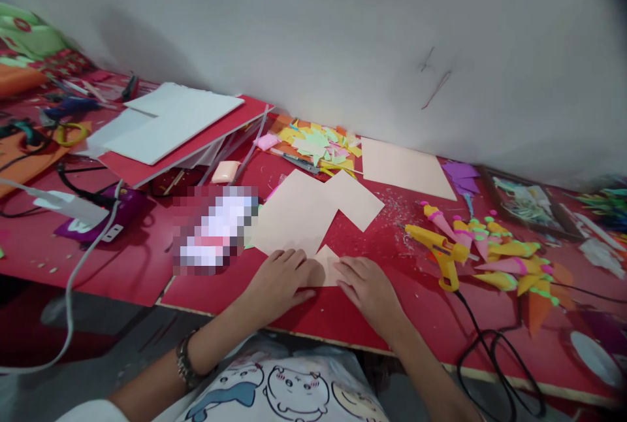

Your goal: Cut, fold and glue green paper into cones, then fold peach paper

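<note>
My left hand [283,278] lies palm down near the table's front edge. Its fingers rest on the left side of a small pale peach piece of paper [326,272], with the thumb apart. From the other side, my right hand [368,286] touches the same paper with outstretched, slightly spread fingers. The piece comes to a point at the top, and the fingers cover its sides; I cannot tell whether it is folded. Just beyond the hands lie a larger peach sheet [296,210] and a peach square [360,201] that meets its right side.
A yellow glue gun [441,252] with a black cord lies right, beside several pink and yellow paper cones [509,265]. A blurred-out phone-like object [215,229] is left. Behind are paper scraps [318,141], a cutter knife [298,162] and a peach sheet [406,167] by the wall.
</note>
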A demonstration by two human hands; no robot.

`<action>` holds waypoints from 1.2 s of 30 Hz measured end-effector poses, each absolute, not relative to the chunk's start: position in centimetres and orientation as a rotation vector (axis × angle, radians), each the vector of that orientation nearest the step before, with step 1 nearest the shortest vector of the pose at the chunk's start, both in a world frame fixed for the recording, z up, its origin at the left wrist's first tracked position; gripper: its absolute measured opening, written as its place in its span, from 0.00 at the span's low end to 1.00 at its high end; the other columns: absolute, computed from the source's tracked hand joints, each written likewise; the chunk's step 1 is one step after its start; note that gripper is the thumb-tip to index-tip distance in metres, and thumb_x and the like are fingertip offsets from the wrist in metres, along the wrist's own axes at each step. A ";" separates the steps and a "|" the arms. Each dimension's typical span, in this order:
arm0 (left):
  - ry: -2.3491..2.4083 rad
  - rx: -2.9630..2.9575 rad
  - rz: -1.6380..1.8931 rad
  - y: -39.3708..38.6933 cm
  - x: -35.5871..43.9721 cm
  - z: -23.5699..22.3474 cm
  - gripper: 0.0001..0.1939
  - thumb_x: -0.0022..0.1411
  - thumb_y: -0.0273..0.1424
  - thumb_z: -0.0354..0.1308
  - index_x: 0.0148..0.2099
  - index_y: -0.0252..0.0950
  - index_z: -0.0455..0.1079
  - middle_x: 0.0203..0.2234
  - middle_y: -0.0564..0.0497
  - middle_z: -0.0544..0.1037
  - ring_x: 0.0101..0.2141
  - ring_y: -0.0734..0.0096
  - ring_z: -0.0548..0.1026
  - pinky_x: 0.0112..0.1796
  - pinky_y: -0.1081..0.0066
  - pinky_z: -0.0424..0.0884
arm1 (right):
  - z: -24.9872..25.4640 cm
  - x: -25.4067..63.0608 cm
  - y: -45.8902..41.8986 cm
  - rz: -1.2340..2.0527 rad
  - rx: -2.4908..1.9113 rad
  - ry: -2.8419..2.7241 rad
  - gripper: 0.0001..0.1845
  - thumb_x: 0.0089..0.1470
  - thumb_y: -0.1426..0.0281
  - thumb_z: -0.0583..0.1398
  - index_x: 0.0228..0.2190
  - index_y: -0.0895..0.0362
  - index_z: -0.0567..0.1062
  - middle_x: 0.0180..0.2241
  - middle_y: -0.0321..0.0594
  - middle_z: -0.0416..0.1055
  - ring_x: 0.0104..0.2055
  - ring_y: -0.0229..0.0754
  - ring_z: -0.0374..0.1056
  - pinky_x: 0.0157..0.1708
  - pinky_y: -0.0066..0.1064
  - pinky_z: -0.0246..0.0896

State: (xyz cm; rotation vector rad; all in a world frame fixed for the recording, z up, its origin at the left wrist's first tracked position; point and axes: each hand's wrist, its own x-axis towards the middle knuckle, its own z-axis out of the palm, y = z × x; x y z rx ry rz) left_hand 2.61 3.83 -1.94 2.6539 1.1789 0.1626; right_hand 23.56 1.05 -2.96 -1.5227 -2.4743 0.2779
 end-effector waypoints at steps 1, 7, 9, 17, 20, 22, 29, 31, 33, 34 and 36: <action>1.183 2.642 0.170 3.8 2.7 -2.0 0.15 0.55 0.36 0.54 0.44 0.37 0.61 0.36 0.49 0.69 0.38 0.64 0.66 0.38 0.65 0.62 | -2.9 23.5 1.0 0.275 -1.522 -2.471 0.17 0.53 0.69 0.53 0.45 0.55 0.67 0.45 0.43 0.66 0.46 0.46 0.60 0.45 0.40 0.57; 1.177 2.652 0.152 3.5 3.6 -2.0 0.15 0.56 0.29 0.52 0.47 0.37 0.59 0.36 0.49 0.69 0.37 0.66 0.68 0.38 0.65 0.63 | -2.2 23.1 0.7 0.464 -1.539 -2.380 0.22 0.49 0.68 0.56 0.48 0.53 0.64 0.46 0.44 0.62 0.48 0.45 0.58 0.46 0.39 0.58; 1.175 2.645 0.154 3.4 3.7 -1.8 0.16 0.55 0.31 0.54 0.46 0.37 0.59 0.38 0.49 0.69 0.38 0.65 0.67 0.39 0.64 0.63 | -2.1 23.0 0.8 0.534 -1.541 -2.331 0.22 0.49 0.70 0.56 0.48 0.52 0.63 0.45 0.43 0.62 0.47 0.44 0.57 0.46 0.37 0.57; 1.170 2.473 0.278 3.2 3.6 -1.8 0.21 0.53 0.33 0.56 0.50 0.38 0.57 0.44 0.48 0.65 0.44 0.65 0.62 0.41 0.66 0.64 | -1.5 22.6 0.5 0.639 -1.642 -2.185 0.29 0.46 0.72 0.58 0.51 0.50 0.59 0.47 0.41 0.59 0.50 0.46 0.53 0.50 0.40 0.53; 1.152 2.436 0.293 3.3 3.7 -2.1 0.22 0.54 0.29 0.54 0.51 0.38 0.55 0.45 0.47 0.63 0.45 0.65 0.62 0.41 0.67 0.65 | -1.6 22.3 0.2 0.696 -1.698 -2.087 0.33 0.44 0.74 0.57 0.52 0.49 0.57 0.49 0.41 0.57 0.51 0.47 0.52 0.50 0.42 0.52; 1.133 2.437 0.297 3.3 3.7 -2.3 0.22 0.55 0.27 0.54 0.52 0.38 0.54 0.46 0.47 0.63 0.45 0.65 0.62 0.41 0.66 0.65 | -2.0 22.3 0.0 0.758 -1.678 -2.010 0.31 0.45 0.75 0.55 0.52 0.50 0.57 0.50 0.41 0.56 0.52 0.46 0.52 0.51 0.42 0.51; 1.098 2.632 0.370 3.3 3.7 -2.0 0.34 0.52 0.34 0.57 0.58 0.37 0.46 0.52 0.45 0.58 0.49 0.59 0.59 0.47 0.62 0.60 | -2.0 23.4 0.5 1.013 -1.634 -1.685 0.22 0.51 0.70 0.50 0.50 0.53 0.59 0.38 0.40 0.65 0.36 0.39 0.63 0.39 0.34 0.61; 1.005 2.774 0.379 3.7 3.9 -1.5 0.33 0.53 0.35 0.56 0.58 0.36 0.47 0.54 0.45 0.57 0.50 0.58 0.58 0.48 0.62 0.57 | -1.6 24.0 1.1 1.073 -1.583 -1.599 0.22 0.52 0.68 0.51 0.50 0.54 0.58 0.34 0.39 0.66 0.33 0.37 0.63 0.37 0.31 0.61; 0.882 2.918 0.365 4.4 4.1 -0.7 0.25 0.57 0.31 0.52 0.56 0.37 0.51 0.52 0.47 0.60 0.48 0.62 0.60 0.48 0.65 0.57 | -1.1 24.5 2.0 1.112 -1.499 -1.551 0.24 0.51 0.67 0.52 0.50 0.54 0.56 0.34 0.39 0.66 0.34 0.37 0.64 0.36 0.30 0.61; 0.829 2.983 0.355 4.9 4.2 -0.2 0.19 0.59 0.29 0.48 0.54 0.38 0.55 0.50 0.48 0.63 0.46 0.65 0.63 0.46 0.66 0.58 | -0.9 24.7 2.5 1.124 -1.461 -1.542 0.24 0.51 0.67 0.52 0.51 0.54 0.56 0.34 0.39 0.66 0.35 0.37 0.64 0.36 0.30 0.62; 0.771 3.067 0.342 5.9 4.4 0.8 0.13 0.62 0.26 0.43 0.49 0.38 0.60 0.43 0.49 0.68 0.40 0.69 0.67 0.42 0.68 0.60 | -0.4 25.0 3.6 1.125 -1.416 -1.562 0.23 0.51 0.67 0.52 0.50 0.55 0.56 0.35 0.40 0.67 0.36 0.38 0.64 0.36 0.30 0.62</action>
